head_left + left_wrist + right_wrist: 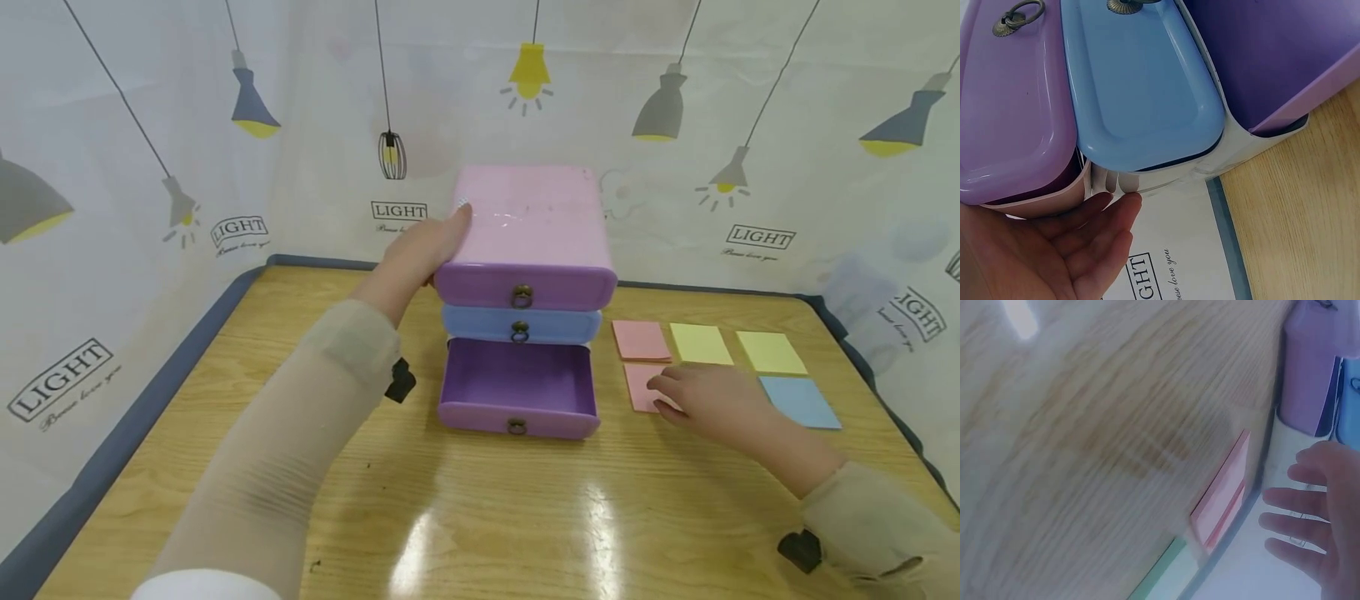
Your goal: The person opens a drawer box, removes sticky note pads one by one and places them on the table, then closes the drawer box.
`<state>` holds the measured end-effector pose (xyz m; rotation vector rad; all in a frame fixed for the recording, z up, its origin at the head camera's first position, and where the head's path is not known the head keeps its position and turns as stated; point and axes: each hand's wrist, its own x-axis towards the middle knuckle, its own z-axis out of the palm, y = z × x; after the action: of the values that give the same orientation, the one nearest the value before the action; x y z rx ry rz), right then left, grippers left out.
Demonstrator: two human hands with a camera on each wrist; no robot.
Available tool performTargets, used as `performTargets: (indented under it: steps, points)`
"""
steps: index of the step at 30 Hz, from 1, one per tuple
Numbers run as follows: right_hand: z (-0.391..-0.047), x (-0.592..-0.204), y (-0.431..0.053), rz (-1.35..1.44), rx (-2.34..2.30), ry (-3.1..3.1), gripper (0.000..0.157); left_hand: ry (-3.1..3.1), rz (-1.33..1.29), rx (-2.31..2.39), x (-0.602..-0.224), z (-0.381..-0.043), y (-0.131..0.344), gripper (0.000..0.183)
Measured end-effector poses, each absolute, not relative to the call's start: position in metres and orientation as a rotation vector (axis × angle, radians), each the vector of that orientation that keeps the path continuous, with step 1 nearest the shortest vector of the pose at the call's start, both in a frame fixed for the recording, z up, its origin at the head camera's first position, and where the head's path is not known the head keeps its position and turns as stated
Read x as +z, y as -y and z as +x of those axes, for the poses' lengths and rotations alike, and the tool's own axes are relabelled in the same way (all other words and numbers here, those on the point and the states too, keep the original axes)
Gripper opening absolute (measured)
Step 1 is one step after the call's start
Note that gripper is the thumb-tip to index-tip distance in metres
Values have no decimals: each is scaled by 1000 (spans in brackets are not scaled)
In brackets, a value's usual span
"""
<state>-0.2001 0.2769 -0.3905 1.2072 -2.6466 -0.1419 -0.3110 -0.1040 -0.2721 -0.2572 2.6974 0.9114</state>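
Note:
A small three-drawer cabinet with a pink top stands on the table. Its upper drawer is purple and the middle drawer light blue, both pushed in. The purple bottom drawer is pulled out, and its visible inside is bare. My left hand rests on the cabinet's left side, thumb at the top edge and loosely straight fingers along the side wall. My right hand, fingers extended, hovers over the near pink sticky-note pad, partly covering it. In the right wrist view its fingers are spread, holding nothing.
Behind the near pad lies another pink pad. Two yellow pads sit to its right, and a blue pad lies nearer at the far right. A lamp-printed cloth walls the table's back and sides.

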Motion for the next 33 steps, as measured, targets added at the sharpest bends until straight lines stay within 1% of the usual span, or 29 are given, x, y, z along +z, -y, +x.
performTargets:
  steps: [9, 14, 21, 25, 31, 33]
  points:
    - [-200, -393, -250, 1354, -54, 2503, 17, -2696, -256, 915, -269, -308, 103, 93]
    - [-196, -393, -234, 1410, -57, 2496, 22, -2687, -251, 888, -266, -308, 102, 93]
    - [-193, -393, -222, 1471, -17, 2430, 24, -2873, -273, 601, -262, -314, 94, 89]
    - [-192, -391, -219, 1479, -27, 2405, 22, -2984, -257, 551, -261, -317, 92, 80]
    - [-191, -391, -215, 1466, -51, 2401, 20, -3146, -150, 608, -262, -314, 92, 57]
    - [-191, -391, -215, 1472, -53, 2394, 20, -3179, -111, 646, -262, -313, 93, 52]
